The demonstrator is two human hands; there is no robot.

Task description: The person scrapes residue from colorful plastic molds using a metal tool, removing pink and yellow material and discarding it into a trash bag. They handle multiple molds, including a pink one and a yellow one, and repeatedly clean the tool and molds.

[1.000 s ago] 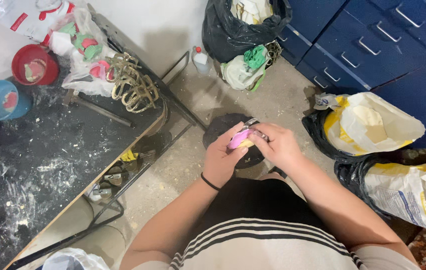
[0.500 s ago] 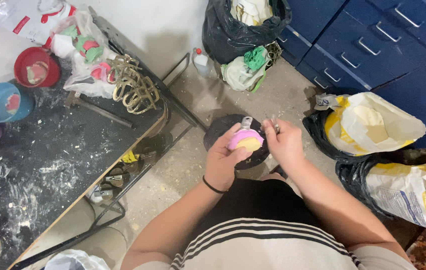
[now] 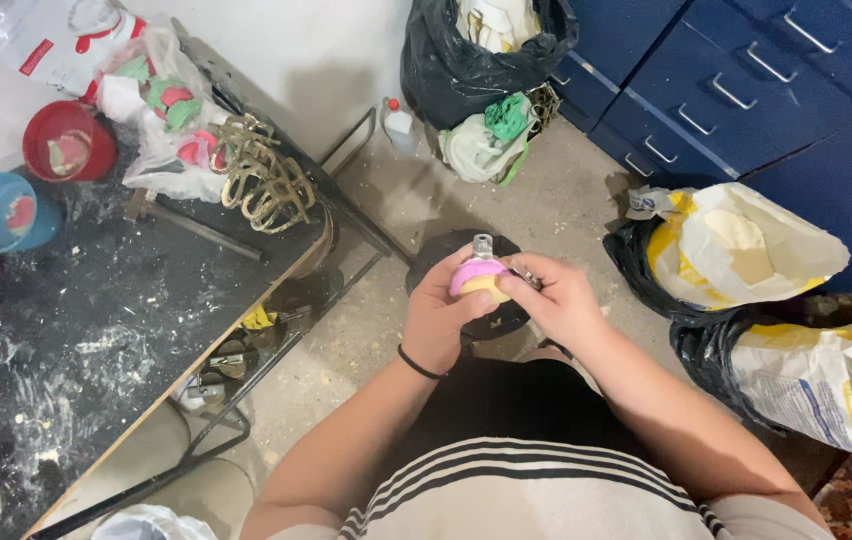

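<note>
I grip a small pink-and-yellow moulded piece [image 3: 479, 279], left hand [image 3: 443, 312] cupping, right hand [image 3: 558, 300] pinching it; I'm mid-trimming, so steadiness matters next.

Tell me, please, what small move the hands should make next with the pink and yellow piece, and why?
Probably keep the left hand cupped under the pink and yellow piece and let the right hand work its edge: both hands grip it in the air above the dark round container on the floor.
</note>
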